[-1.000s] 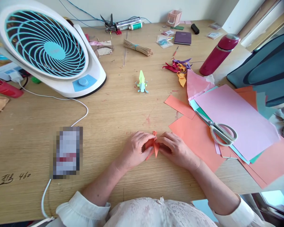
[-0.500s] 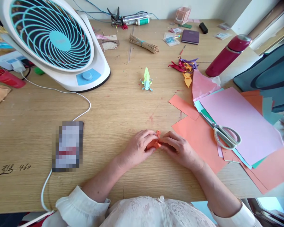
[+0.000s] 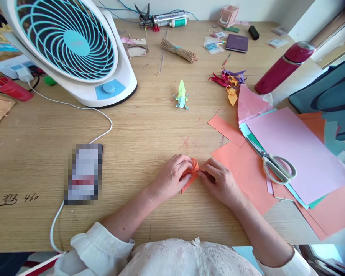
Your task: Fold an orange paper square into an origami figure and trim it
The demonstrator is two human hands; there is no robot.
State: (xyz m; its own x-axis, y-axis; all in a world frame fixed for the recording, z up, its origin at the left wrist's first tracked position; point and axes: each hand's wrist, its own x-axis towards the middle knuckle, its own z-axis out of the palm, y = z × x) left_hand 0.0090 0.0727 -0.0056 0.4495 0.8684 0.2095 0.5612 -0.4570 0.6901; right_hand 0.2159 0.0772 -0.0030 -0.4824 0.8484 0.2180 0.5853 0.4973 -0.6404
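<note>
The folded paper (image 3: 193, 177) is at lower centre. The fan (image 3: 77, 43) stands upper left; scissors (image 3: 266, 156) lie on sheets (image 3: 299, 145), right.

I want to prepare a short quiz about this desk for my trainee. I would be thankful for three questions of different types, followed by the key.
1. Multiple choice: which tool lies on the paper stack?
A) a ruler
B) scissors
C) a hammer

2. True or false: the left hand and the right hand both touch the folded orange paper.

3. Fill in "nearer to" or "farther from": the tied bundle of sticks is ____ the person than the small green-and-blue paper figure.

Key: 1. B; 2. True; 3. farther from.
</note>
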